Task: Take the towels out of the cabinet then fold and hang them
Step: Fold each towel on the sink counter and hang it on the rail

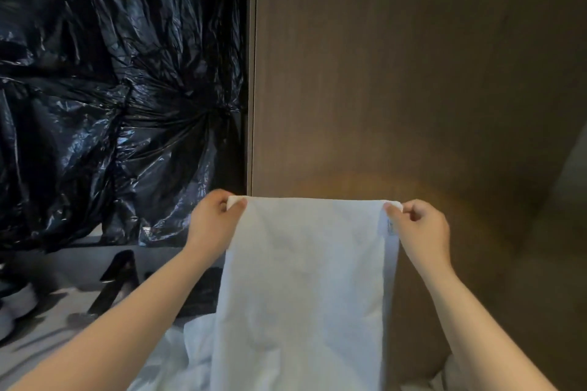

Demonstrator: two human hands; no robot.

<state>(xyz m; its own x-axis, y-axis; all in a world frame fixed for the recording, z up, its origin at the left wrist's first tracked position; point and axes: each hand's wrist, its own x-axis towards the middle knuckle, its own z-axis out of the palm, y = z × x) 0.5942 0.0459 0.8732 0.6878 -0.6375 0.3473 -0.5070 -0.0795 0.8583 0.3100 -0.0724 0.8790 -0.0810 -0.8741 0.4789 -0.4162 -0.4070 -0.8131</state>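
Head view: left hand (216, 220), right hand (420, 226) pinch towel (301, 279) corners before brown panel (397, 73), black plastic (111, 89).

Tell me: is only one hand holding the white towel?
No, the left hand and the right hand each pinch a top corner of the towel.

Brown panel (413, 73) ahead; black plastic (111, 89) crowds left.

Both bare forearms reach forward, level; left hand (213, 218) and right hand (421, 225) each pinch a top corner of a hanging white cloth towel (305, 279).
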